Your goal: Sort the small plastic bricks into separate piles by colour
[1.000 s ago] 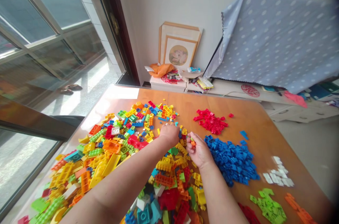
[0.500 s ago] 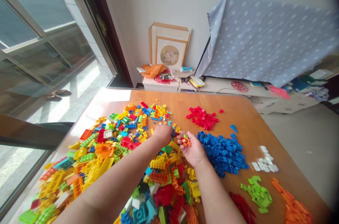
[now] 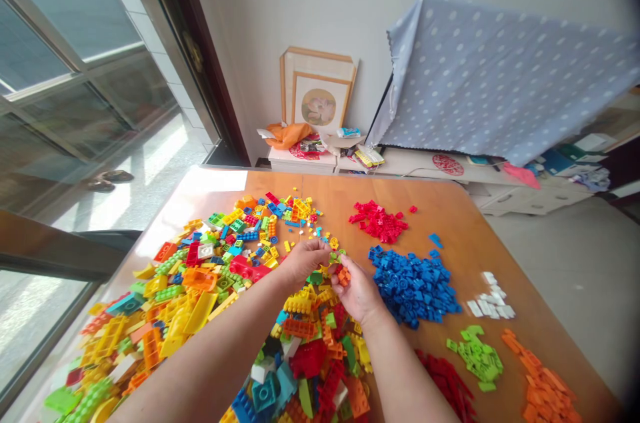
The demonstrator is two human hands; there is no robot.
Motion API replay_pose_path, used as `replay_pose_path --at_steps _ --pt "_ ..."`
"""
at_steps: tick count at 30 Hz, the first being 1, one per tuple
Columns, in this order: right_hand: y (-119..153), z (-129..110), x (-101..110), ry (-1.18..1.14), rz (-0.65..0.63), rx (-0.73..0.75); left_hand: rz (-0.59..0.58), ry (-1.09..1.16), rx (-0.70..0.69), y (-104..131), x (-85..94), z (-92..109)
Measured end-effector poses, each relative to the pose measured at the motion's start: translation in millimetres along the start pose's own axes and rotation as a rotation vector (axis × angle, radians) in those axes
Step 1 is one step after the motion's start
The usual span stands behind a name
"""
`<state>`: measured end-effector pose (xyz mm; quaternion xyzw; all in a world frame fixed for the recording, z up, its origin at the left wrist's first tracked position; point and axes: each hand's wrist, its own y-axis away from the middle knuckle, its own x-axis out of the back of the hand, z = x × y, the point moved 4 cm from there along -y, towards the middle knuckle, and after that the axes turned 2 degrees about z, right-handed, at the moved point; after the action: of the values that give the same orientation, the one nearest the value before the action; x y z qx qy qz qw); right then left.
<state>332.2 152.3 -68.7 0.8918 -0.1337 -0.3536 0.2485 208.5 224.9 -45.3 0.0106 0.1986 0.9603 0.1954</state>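
My right hand [image 3: 357, 291] is curled, palm up, round a few small orange toy bricks [image 3: 343, 276]. Close beside it, my left hand [image 3: 306, 259] has its thumb and fingers pinched together near the right fingertips; whatever is in that pinch is too small to make out. Some small green bricks show around the two hands. Under and left of my arms spreads a big mixed pile of toy bricks [image 3: 200, 279] in many colours. Just right of my right hand lies a heap of blue bricks [image 3: 415, 286].
Single-colour heaps lie on the wooden table [image 3: 415, 195]: red bricks [image 3: 379, 223], white bricks [image 3: 493, 299], light green bricks [image 3: 477, 356], orange bricks [image 3: 545, 386] and dark red bricks [image 3: 447, 383]. Behind stands a low white cabinet [image 3: 400, 159] with a cloth-covered screen [image 3: 500, 76].
My left hand has come back from the small loose bricks toward my right hand. The right fingers have closed more round the orange bricks. The view has shifted slightly.
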Motion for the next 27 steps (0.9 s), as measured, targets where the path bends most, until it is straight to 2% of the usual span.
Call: replay_pose_path --at_steps 4,8,11,15,18,23,25,27 --pt "17.7 1.0 -7.9 0.072 -0.006 0.074 -0.007 0.248 0.084 18.6 -15.4 -2.0" --pt "33.3 -2.2 -6.7 0.209 0.036 0.173 -0.001 0.396 0.16 26.6 -31.9 -4.2" --pt "42.8 -6.0 -1.2 0.455 0.092 0.265 0.028 0.424 0.205 29.5 -43.5 -7.8" --pt "58.8 -18.0 5.0 0.835 0.134 0.509 0.088 0.397 0.232 34.1 -59.6 -11.5" --pt "73.1 -28.8 10.5 1.009 0.178 0.634 0.08 0.383 0.232 37.2 -77.1 -11.4" --pt "94.3 -43.0 31.3 1.029 0.289 0.664 -0.03 0.434 0.256 40.7 -113.6 -9.8" --pt "102.8 -44.7 44.3 0.935 0.338 0.626 -0.083 0.467 0.288 42.1 -127.8 -10.0" --pt "112.1 -43.5 58.8 0.735 0.383 0.56 -0.139 0.496 0.337 43.4 -141.6 -11.2"
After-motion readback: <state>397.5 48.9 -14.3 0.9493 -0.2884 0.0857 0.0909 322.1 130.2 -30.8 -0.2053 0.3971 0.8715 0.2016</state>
